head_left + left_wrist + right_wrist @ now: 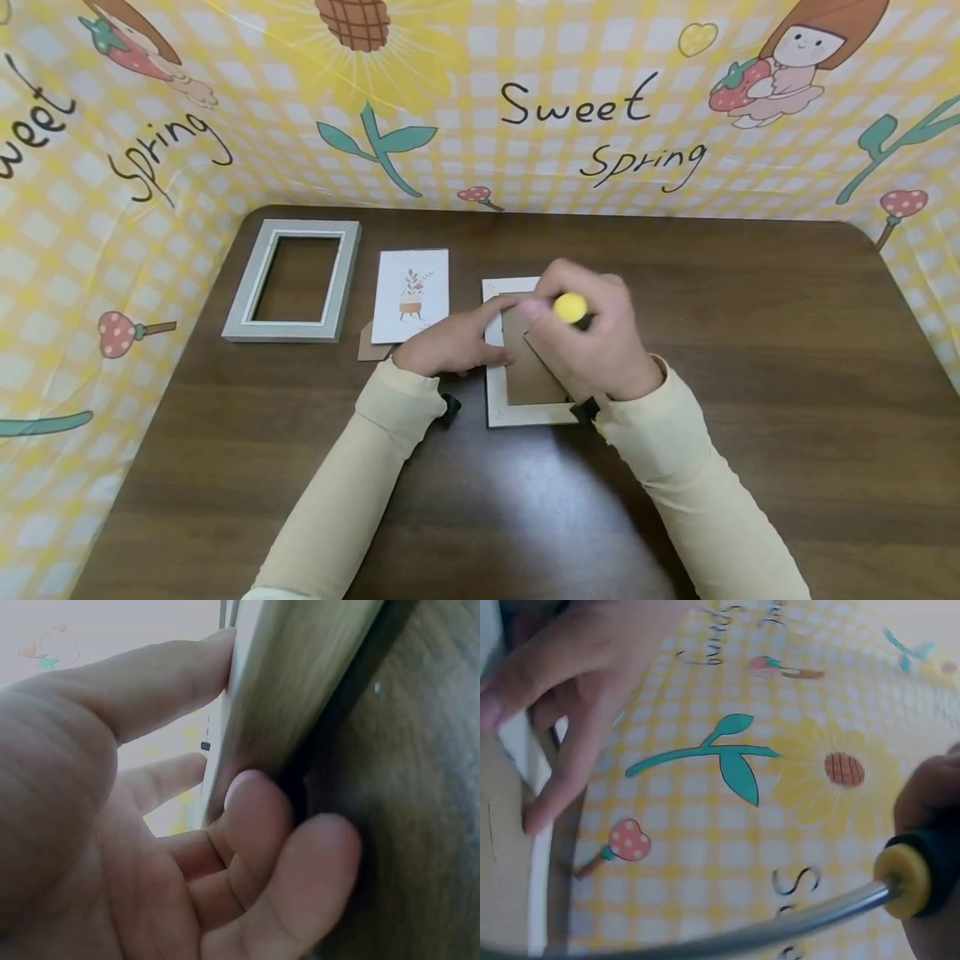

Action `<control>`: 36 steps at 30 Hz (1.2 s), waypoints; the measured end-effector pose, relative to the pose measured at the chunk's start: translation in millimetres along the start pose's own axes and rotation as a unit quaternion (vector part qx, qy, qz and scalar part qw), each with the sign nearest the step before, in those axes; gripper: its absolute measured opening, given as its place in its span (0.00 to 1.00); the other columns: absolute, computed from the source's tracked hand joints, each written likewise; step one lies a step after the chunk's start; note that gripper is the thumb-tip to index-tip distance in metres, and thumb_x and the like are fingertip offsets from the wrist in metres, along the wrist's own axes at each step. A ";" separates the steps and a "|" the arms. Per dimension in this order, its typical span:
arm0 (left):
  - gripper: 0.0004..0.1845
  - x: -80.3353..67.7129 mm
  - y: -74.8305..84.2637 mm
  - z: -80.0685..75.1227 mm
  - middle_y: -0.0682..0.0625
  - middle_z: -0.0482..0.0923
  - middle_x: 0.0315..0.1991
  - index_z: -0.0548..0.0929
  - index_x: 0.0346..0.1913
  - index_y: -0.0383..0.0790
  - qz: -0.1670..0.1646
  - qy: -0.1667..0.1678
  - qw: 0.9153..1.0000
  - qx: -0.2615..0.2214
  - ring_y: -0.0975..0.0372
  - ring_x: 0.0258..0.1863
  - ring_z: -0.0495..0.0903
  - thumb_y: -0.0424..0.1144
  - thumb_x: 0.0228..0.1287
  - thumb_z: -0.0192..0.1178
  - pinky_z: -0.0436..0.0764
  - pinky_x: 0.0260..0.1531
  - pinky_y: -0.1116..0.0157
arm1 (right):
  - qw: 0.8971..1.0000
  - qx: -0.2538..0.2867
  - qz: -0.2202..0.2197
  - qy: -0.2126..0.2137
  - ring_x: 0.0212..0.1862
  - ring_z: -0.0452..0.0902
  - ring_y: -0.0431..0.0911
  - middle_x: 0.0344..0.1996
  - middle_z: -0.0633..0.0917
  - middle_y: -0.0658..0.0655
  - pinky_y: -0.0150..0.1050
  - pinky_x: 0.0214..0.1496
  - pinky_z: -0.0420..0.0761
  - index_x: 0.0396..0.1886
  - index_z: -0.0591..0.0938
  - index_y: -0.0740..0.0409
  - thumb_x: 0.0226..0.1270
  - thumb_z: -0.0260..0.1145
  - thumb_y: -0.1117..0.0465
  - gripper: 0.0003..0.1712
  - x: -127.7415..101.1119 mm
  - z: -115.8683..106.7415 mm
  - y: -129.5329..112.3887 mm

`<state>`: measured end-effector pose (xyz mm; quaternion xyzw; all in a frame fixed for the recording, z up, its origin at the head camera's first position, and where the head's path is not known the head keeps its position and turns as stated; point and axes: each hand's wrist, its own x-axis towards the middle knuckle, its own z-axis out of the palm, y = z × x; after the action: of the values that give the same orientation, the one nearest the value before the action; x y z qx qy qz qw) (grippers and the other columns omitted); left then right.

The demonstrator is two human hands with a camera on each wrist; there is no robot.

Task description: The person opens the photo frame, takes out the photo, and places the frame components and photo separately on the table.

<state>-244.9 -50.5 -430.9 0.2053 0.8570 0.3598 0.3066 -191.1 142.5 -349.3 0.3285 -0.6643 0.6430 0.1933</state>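
Note:
A white picture frame (525, 414) lies face down on the dark wooden table (750, 375) with a brown backing board (534, 377) in it. My left hand (450, 346) grips the frame's left rail; in the left wrist view its fingers (255, 802) curl against the frame's edge (300, 690). My right hand (596, 350) is over the backing and holds a screwdriver (570, 307) with a yellow-capped handle. The right wrist view shows the screwdriver's metal shaft (780, 930) running left towards the frame (536, 900), and the left hand's fingers (555, 750) on the rail. The tip is hidden.
An empty grey frame (247, 292) lies at the table's back left. Beside it is a white card (411, 293) with a potted plant picture, with a brown piece (371, 346) under its corner. A yellow checked cloth (480, 125) walls the table on three sides.

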 end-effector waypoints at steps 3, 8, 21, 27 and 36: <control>0.42 1.2 0.4 0.2 0.48 0.79 0.54 0.55 0.79 0.68 0.000 0.000 0.999 0.035 0.59 0.26 0.77 0.46 0.68 0.66 0.77 0.31 0.59 | 0.996 0.029 -0.011 0.078 0.11 0.64 0.42 0.12 0.71 0.53 0.34 0.13 0.65 0.19 0.71 0.69 0.63 0.57 0.68 0.13 4.9 -19.6 9.6; 0.39 -1.1 3.0 1.0 0.48 0.63 0.75 0.54 0.81 0.61 -0.006 0.000 0.995 0.104 0.57 0.65 0.70 0.44 0.72 0.57 0.71 0.60 0.55 | 0.972 0.169 0.023 0.164 0.11 0.60 0.47 0.12 0.68 0.59 0.38 0.12 0.66 0.22 0.67 0.71 0.70 0.54 0.62 0.19 6.1 -58.1 30.1; 0.33 0.5 11.1 5.2 0.49 0.64 0.74 0.61 0.79 0.49 0.084 0.056 0.984 0.149 0.58 0.70 0.66 0.27 0.74 0.47 0.67 0.66 0.58 | 0.910 0.368 0.150 0.121 0.12 0.53 0.45 0.14 0.63 0.57 0.36 0.13 0.62 0.27 0.67 0.63 0.75 0.53 0.58 0.17 -3.7 -60.5 51.6; 0.46 -18.8 42.4 11.5 0.42 0.53 0.78 0.52 0.82 0.48 0.014 0.009 0.978 0.209 0.50 0.77 0.53 0.50 0.68 0.65 0.57 0.71 0.47 | 0.922 0.323 0.169 0.128 0.11 0.54 0.44 0.13 0.64 0.54 0.36 0.11 0.61 0.24 0.67 0.61 0.77 0.49 0.56 0.19 -2.1 -65.5 51.0; 0.67 -31.5 67.3 50.7 0.32 0.42 0.79 0.47 0.83 0.59 -0.039 -0.019 0.942 0.332 0.41 0.78 0.43 0.64 0.44 0.78 0.58 0.66 0.37 | 0.937 0.240 0.192 0.165 0.10 0.56 0.42 0.12 0.66 0.52 0.38 0.09 0.61 0.22 0.67 0.59 0.77 0.46 0.58 0.20 1.3 -70.2 48.4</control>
<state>-178.9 0.6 -397.1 0.2688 0.9290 0.0389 0.2514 -236.8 209.1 -376.7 0.1206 -0.4996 0.8532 0.0886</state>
